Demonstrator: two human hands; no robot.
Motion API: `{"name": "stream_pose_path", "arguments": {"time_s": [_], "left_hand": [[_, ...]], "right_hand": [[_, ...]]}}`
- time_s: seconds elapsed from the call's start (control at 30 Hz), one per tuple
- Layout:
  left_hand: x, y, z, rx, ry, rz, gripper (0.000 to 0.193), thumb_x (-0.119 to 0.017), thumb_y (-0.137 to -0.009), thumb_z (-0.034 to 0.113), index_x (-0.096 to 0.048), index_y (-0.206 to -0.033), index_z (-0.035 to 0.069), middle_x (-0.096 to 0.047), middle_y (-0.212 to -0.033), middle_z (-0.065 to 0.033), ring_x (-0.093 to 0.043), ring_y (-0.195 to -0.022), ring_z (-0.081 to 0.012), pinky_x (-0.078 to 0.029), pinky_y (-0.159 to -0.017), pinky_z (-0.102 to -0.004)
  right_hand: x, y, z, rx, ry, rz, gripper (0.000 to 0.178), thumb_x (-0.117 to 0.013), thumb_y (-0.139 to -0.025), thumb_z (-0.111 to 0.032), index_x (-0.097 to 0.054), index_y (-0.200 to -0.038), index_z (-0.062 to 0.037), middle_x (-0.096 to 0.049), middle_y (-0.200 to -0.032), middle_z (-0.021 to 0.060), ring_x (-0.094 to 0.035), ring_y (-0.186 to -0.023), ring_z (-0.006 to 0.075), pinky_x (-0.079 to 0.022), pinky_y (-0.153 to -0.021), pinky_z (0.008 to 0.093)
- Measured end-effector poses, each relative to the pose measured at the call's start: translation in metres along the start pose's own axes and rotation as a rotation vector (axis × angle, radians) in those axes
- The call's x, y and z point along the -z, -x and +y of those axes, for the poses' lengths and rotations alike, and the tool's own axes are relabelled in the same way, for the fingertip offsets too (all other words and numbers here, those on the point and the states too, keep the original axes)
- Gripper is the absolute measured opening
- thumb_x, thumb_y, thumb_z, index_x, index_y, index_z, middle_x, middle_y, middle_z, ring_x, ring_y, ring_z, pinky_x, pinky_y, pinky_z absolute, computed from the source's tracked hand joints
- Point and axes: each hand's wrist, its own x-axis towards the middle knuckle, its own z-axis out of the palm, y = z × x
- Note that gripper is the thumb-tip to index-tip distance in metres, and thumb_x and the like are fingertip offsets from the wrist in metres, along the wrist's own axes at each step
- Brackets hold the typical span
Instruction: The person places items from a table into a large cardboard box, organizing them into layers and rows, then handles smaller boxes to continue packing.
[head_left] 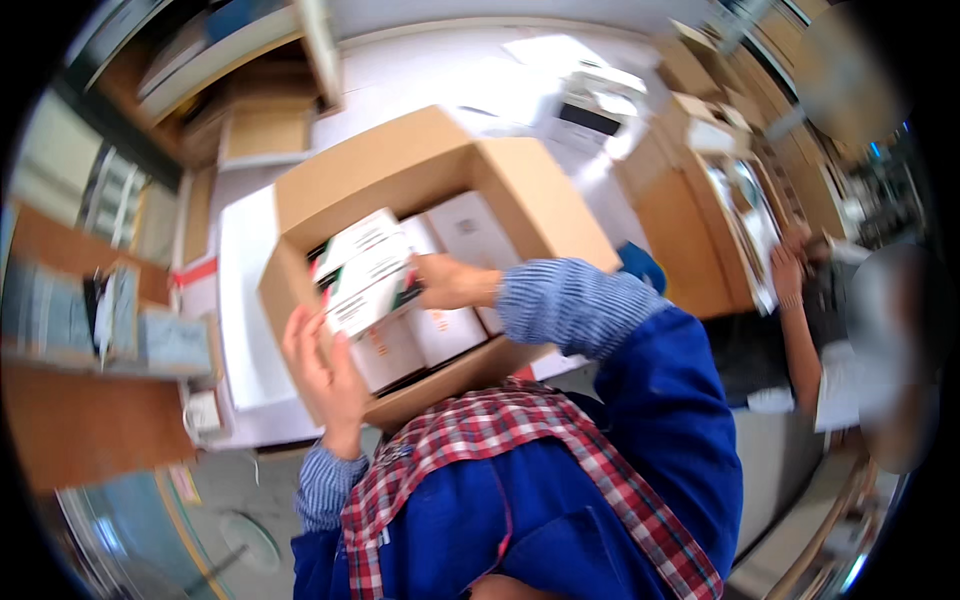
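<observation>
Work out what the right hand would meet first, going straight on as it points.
First, the white packs against the right hand; beyond them, probably the carton's left wall, though depth is unclear.

Your right hand [448, 283] grips the white, green-marked rectangular package [372, 290] (print's blurred) inside the open brown cardboard carton [375, 190]. Your left hand [335, 380], fingers spread, is just beside its near end. Larger white rectangular boxes [470, 230] sit in the carton.

Over the open carton [365, 165], a white package [372, 280] is blurred, partly hiding the boxes [385, 355] beneath; right of the carton, a co-worker [842, 385] is partly blurred.
</observation>
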Motion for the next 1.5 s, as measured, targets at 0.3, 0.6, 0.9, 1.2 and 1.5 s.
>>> {"name": "stream_pose_path", "arguments": {"time_s": [0.3, 0.6, 0.9, 1.2, 1.5], "left_hand": [[0.011, 0.006, 0.02, -0.074, -0.408, -0.214, 0.036, -0.059, -0.086, 0.016, -0.052, -0.117, 0.0, -0.037, -0.136, -0.0191, -0.034, -0.128, -0.0337, -0.026, -0.106, -0.0424], [-0.129, -0.018, 0.12, -0.718, -0.251, -0.931, 0.067, -0.075, -0.071, 0.024, -0.046, -0.126, -0.001, -0.042, -0.137, -0.0193, -0.037, -0.129, -0.0369, -0.027, -0.107, -0.049], [-0.19, 0.001, 0.107, -0.834, -0.372, -0.751, 0.035, -0.072, -0.069, 0.025, -0.06, -0.09, 0.0, -0.057, -0.102, -0.0138, -0.048, -0.113, -0.0311, -0.031, -0.104, -0.0499], [-0.185, 0.004, 0.096, -0.824, -0.236, -0.679, 0.035, -0.073, -0.07, 0.026, -0.06, -0.092, 0.003, -0.056, -0.104, -0.0115, -0.045, -0.118, -0.0293, -0.029, -0.108, -0.0469], [-0.17, -0.008, 0.097, -0.93, -0.433, -0.873, 0.054, -0.075, -0.067, 0.027, -0.055, -0.112, 0.006, -0.05, -0.118, -0.0078, -0.034, -0.13, -0.0276, -0.029, -0.108, -0.0535]], "right_hand": [[0.055, 0.1, 0.004, 0.335, -0.04, 1.077, 0.05, -0.063, -0.083, -0.022, -0.049, -0.124, 0.0025, -0.059, -0.113, 0.0239, -0.059, -0.103, 0.0343, -0.048, -0.087, 0.0379], [-0.005, 0.11, 0.121, 0.203, -1.272, 0.615, 0.045, -0.047, -0.097, -0.037, -0.056, -0.124, -0.0024, -0.058, -0.119, 0.0101, -0.054, -0.107, 0.0152, -0.043, -0.091, 0.0271], [0.027, 0.11, 0.184, -0.548, 0.28, 1.049, 0.102, -0.085, -0.055, -0.033, -0.028, -0.136, -0.0066, -0.037, -0.133, 0.027, -0.049, -0.111, 0.0435, -0.044, -0.086, 0.0521], [0.011, 0.085, 0.222, -0.591, 0.223, 0.971, 0.107, -0.079, -0.063, -0.023, -0.013, -0.146, -0.0128, -0.048, -0.115, 0.0241, -0.057, -0.097, 0.0434, -0.048, -0.083, 0.0463], [0.054, 0.128, 0.237, -0.421, -0.984, 1.152, 0.092, -0.076, -0.069, -0.005, -0.022, -0.142, -0.0031, -0.061, -0.1, 0.0125, -0.062, -0.084, 0.0197, -0.052, -0.06, 0.0319]]}}
